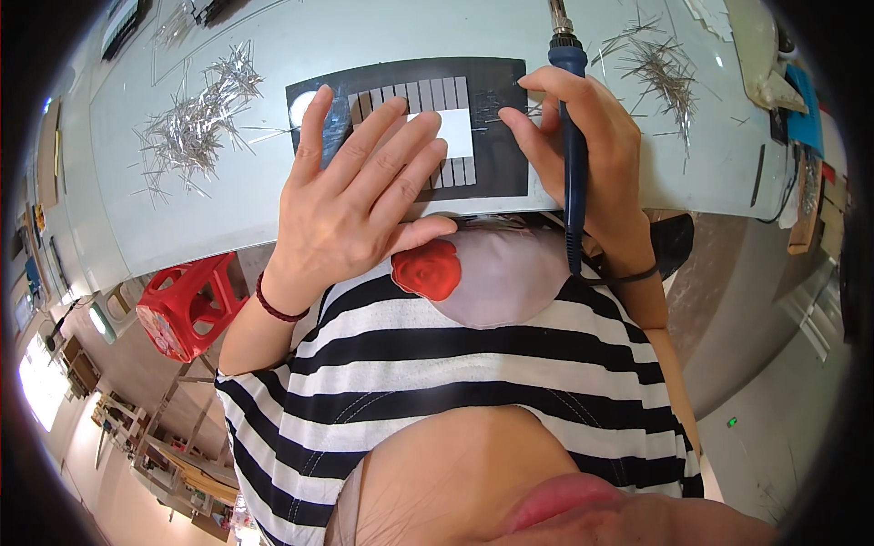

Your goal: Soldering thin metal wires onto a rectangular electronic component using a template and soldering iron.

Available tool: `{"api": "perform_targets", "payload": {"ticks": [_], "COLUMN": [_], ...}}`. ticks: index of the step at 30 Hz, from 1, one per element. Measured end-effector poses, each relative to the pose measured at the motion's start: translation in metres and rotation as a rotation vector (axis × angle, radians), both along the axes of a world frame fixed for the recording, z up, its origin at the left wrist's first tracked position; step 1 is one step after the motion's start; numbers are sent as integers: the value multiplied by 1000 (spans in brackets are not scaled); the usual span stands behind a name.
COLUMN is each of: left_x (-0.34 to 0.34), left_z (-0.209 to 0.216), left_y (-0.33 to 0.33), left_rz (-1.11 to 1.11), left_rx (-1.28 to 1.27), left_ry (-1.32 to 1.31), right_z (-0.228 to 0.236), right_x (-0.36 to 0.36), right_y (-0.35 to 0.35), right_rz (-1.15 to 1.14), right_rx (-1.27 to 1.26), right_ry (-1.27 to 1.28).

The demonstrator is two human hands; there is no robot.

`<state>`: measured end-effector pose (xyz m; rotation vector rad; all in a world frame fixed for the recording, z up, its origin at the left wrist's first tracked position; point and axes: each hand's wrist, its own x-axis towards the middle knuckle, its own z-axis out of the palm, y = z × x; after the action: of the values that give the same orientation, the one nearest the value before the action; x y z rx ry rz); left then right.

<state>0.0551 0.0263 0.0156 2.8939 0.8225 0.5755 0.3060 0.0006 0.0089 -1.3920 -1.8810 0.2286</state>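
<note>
My left hand [350, 187] is spread flat over a dark board [501, 173], its fingers stretched out and holding nothing. Beneath and beside those fingers are rows of narrow grey strips [446, 91] and a plain white rectangle [460, 135]. Near my left index finger and thumb side, a shiny blue patch [337, 127] shows on the board. In my right hand [596, 146] is a soldering iron [572, 168] with a dark blue handle, its metal end pointing away. The thumb and index tips stand apart at the board's right edge, close to several thin wires [496, 105].
Loose silvery wires [196, 127] lie heaped on the left of the pale table [264, 214]. A second wire heap [669, 77] is on the right. A red plastic stool [187, 305] stands below the table's left edge. Blue and cardboard items [806, 114] sit at far right.
</note>
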Motion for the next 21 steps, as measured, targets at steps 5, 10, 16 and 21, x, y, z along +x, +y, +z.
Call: {"api": "perform_targets", "payload": {"ticks": [5,10,16,21], "left_x": [1,2,3,4], "left_z": [1,3,4,1], "left_y": [2,2,1,2], "left_rz": [1,9,14,3], "left_rx": [-6,-20,-32,-38], "left_ry": [0,11,22,19], "right_z": [2,2,2,2], "right_x": [-2,-4,-2,-1], "right_y": [-2,-2,-4,-2], "right_rz": [-10,-28,-30,-39], "right_rx": [-32,-54,-56,54], "right_ry": [6,7,-3,70]}}
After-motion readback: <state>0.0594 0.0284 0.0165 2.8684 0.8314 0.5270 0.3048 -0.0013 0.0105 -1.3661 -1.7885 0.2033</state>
